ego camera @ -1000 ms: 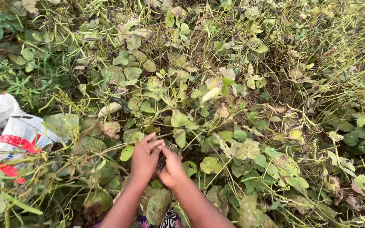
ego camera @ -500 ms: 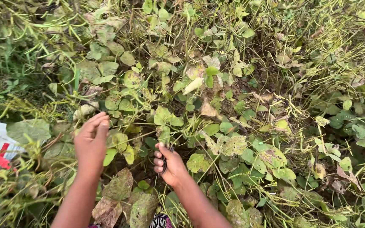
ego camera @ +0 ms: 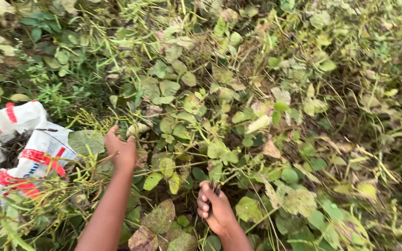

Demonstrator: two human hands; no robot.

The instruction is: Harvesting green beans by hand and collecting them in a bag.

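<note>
Nearest the camera, the right hand point(ego camera: 216, 209) is closed into a fist around a small bunch of dark, slender dried pods point(ego camera: 215, 187), whose tips project just above the curled fingers point(ego camera: 204, 204). The fist sits low among large mottled brown-and-green leaves point(ego camera: 160, 217) at the base of the plants.

Further out and to the left, the left hand point(ego camera: 122, 149) is extended into the foliage. Its thumb and fingers are drawn together in a pinch at a pale pod or leaf point(ego camera: 137, 128) on a thin green stem; whether the item is fully gripped cannot be determined, as leaves cover the fingertips.

Beside the left forearm, to the left, lies a white woven plastic sack with red bands point(ego camera: 22, 148). Its mouth is open, and dark dried pods point(ego camera: 16, 144) are visible inside. The sack is near the left hand but not touching it.

Beyond both hands, a dense tangle of green and yellowing bean plants point(ego camera: 238, 111) fills the ground, with thin pale stems crossing in all directions. At the far upper left, low green weeds point(ego camera: 47, 88) grow in shade.
</note>
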